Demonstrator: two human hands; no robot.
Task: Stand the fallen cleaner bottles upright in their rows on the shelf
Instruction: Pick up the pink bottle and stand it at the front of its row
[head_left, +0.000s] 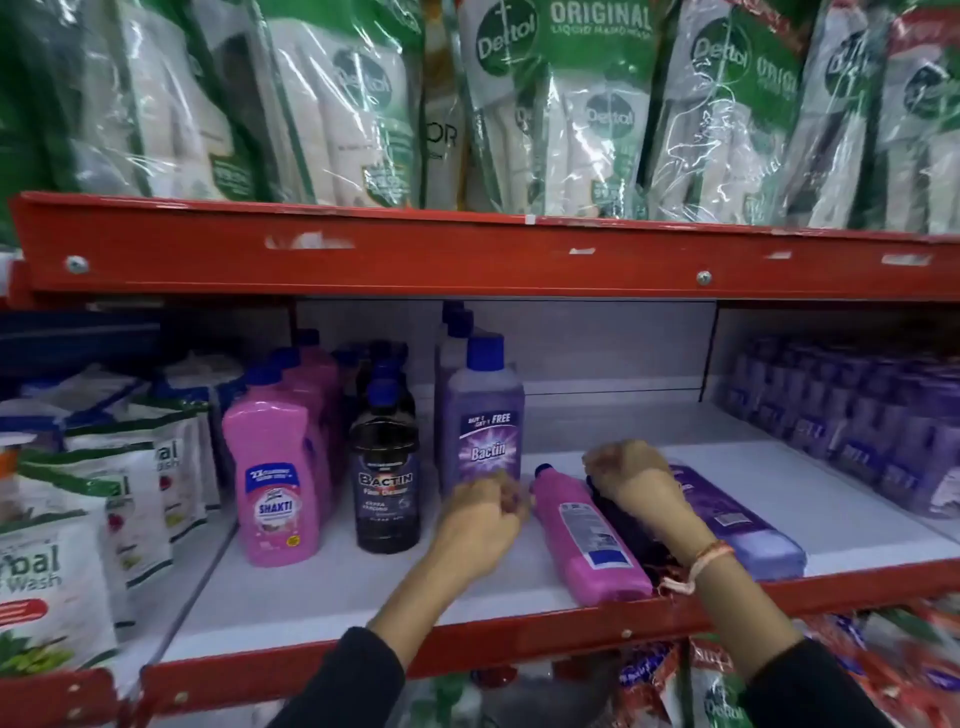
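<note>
Three bottles lie flat on the white shelf (322, 587): a pink one (587, 540), a black one (631, 530) beside it, and a purple one (737, 525) at the right. My right hand (631, 473) rests over the top end of the black bottle, fingers curled on it. My left hand (485, 512) is at the foot of the upright purple Bactin bottle (485, 415), fingers curled; the motion blur hides whether it grips anything. A pink Shakti row (275, 473) and a black Bactin row (385, 467) stand upright at the left.
A red shelf beam (467, 260) hangs just above, with Dettol refill pouches (566, 104) on top. White herbal wash pouches (57, 561) fill the left. Wrapped purple packs (857, 415) stand at the right rear. The red front lip (519, 639) edges the shelf.
</note>
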